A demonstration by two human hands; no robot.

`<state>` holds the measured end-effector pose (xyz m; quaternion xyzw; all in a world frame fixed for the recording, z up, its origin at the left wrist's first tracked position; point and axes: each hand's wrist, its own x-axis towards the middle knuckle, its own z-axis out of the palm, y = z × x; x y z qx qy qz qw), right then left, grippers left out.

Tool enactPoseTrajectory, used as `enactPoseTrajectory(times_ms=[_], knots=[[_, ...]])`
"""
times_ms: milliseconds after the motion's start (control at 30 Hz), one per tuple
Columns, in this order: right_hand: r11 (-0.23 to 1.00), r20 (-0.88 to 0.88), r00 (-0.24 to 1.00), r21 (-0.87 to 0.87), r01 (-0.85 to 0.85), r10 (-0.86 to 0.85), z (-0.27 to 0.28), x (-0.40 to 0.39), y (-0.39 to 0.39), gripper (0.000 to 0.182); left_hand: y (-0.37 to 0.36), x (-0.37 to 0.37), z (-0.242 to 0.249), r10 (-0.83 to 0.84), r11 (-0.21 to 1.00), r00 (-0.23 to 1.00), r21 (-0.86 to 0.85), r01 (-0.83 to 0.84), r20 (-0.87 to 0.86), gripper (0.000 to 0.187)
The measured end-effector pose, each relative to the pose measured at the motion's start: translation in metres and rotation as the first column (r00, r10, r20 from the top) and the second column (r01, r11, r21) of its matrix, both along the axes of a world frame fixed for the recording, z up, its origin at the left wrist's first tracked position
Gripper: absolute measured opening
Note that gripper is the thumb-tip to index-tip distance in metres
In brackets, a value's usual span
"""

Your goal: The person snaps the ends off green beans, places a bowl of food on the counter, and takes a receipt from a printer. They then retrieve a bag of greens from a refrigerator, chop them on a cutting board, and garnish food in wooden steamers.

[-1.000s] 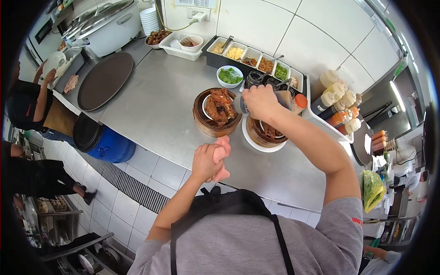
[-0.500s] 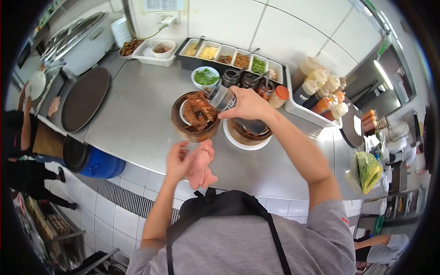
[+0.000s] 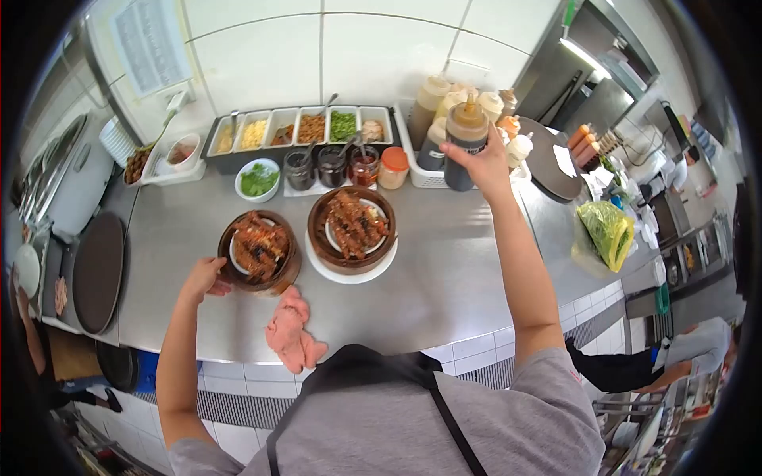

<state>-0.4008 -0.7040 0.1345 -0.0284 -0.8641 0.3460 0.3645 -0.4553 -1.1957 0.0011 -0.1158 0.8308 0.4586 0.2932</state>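
Note:
My right hand (image 3: 481, 165) is closed around a squeeze bottle (image 3: 466, 127) of dark sauce, held upright in front of the white bottle basket. On the left, my left hand (image 3: 205, 279) curls its fingers against the outer side of a bamboo steamer (image 3: 287, 272). Inside that steamer, a small white bowl holds reddish-brown braised chicken feet (image 3: 260, 247). A second bamboo steamer (image 3: 317, 226) with the same food (image 3: 357, 226) stands on a white plate (image 3: 349, 278). A crumpled pink cloth (image 3: 292, 329) lies at the counter's front edge.
Behind the steamers are a bowl of green herbs (image 3: 258, 181), several sauce jars (image 3: 332, 165) and a topping tray (image 3: 305, 127). The white basket (image 3: 421, 170) holds several squeeze bottles. Round brown trays (image 3: 99, 274) lie left and right. A person (image 3: 683, 353) stands at right.
The squeeze bottle, tilted over the left steamer before, is now upright by the basket at right. My left hand has left the pink cloth and moved to the left steamer's side. The view has shifted right.

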Motion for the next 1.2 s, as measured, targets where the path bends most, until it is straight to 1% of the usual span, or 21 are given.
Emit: enactPoseTrajectory(times_ms=[100,167,233,333,467,567,600,667,700,767,800,833,900,933,967,1033,1067,1100,1133,1167,1200], knots=[[0.995,-0.146,0.985,-0.026,0.092,-0.095,-0.033,-0.025,0.052,0.063,0.001,0.000,0.001,0.043,0.999,0.999,0.023,-0.044,0.016,0.037],[0.987,-0.021,0.989,-0.074,0.144,-0.146,-0.062,-0.036,0.076,0.067,-0.001,-0.002,-0.002,0.047,0.998,0.999,0.041,-0.048,0.025,0.037],[0.967,-0.037,0.970,0.080,0.242,-0.239,-0.078,-0.038,0.079,0.065,0.003,-0.002,0.001,0.042,0.998,0.999,0.045,-0.043,0.029,0.037],[0.941,0.008,0.949,0.137,0.311,-0.315,-0.112,-0.049,0.083,0.071,0.004,0.002,0.006,0.087,0.995,0.994,0.045,-0.090,0.059,0.040],[0.968,0.029,0.968,0.035,0.247,-0.248,-0.115,-0.053,0.075,0.083,0.004,0.017,0.006,0.204,0.976,0.978,0.067,-0.207,0.050,0.041],[0.877,-0.253,0.907,0.266,0.400,-0.337,-0.078,-0.047,0.030,0.059,0.005,0.028,0.014,0.332,0.934,0.943,0.155,-0.323,-0.032,0.040],[0.887,-0.244,0.917,0.267,0.377,-0.316,-0.071,-0.054,0.017,0.059,0.001,0.031,0.009,0.338,0.937,0.938,0.124,-0.327,-0.081,0.039],[0.998,0.125,0.991,0.037,-0.044,0.039,-0.065,-0.075,-0.012,0.034,0.004,0.042,0.011,0.373,0.928,0.910,0.082,-0.364,-0.181,0.030],[0.987,0.002,0.988,0.029,-0.156,0.156,-0.070,-0.095,-0.025,0.017,0.000,0.048,0.006,0.384,0.923,0.906,0.080,-0.376,-0.176,0.030],[0.978,0.110,0.972,0.019,-0.210,0.206,-0.080,-0.138,-0.041,0.022,-0.005,0.057,-0.012,0.275,0.960,0.938,0.000,-0.281,-0.210,0.024],[0.978,0.237,0.952,0.024,-0.206,0.195,-0.087,-0.157,-0.047,0.024,-0.003,0.063,-0.022,0.230,0.966,0.934,-0.053,-0.253,-0.274,0.021],[0.977,0.231,0.952,0.026,-0.212,0.200,-0.092,-0.173,-0.047,0.024,0.000,0.071,-0.027,0.236,0.964,0.930,-0.050,-0.260,-0.280,0.021],[0.888,0.562,0.800,0.233,-0.397,0.210,-0.103,-0.197,-0.049,0.025,0.007,0.091,-0.033,0.240,0.969,0.933,0.018,-0.245,-0.268,0.020],[0.895,0.496,0.835,0.220,-0.388,0.239,-0.110,-0.200,-0.045,0.026,0.012,0.101,-0.031,0.276,0.961,0.934,0.068,-0.267,-0.228,0.020],[0.909,0.567,0.804,0.217,-0.356,0.179,-0.092,-0.186,-0.049,0.023,0.016,0.112,-0.028,0.307,0.950,0.934,0.116,-0.290,-0.182,0.019],[0.905,0.274,0.930,0.281,-0.320,0.245,-0.089,-0.161,-0.050,0.021,0.025,0.131,-0.031,0.382,0.907,0.914,0.244,-0.343,-0.136,0.016],[0.902,0.282,0.928,0.287,-0.324,0.243,-0.092,-0.153,-0.051,0.021,0.031,0.138,-0.036,0.408,0.888,0.902,0.292,-0.356,-0.140,0.015],[0.922,0.156,0.964,0.292,-0.255,0.217,-0.095,-0.143,-0.050,0.019,0.040,0.145,-0.042,0.433,0.865,0.891,0.341,-0.367,-0.139,0.015],[0.942,0.028,0.983,0.281,-0.182,0.181,-0.098,-0.132,-0.050,0.016,0.053,0.149,-0.041,0.360,0.916,0.897,0.280,-0.288,-0.255,0.014],[0.942,0.029,0.984,0.284,-0.178,0.177,-0.096,-0.123,-0.050,0.016,0.069,0.150,-0.038,0.276,0.955,0.886,0.210,-0.210,-0.373,0.014],[0.976,-0.026,0.991,0.179,-0.124,0.131,-0.090,-0.116,-0.050,0.016,0.083,0.150,-0.039,0.201,0.975,0.898,0.169,-0.145,-0.391,0.013]])
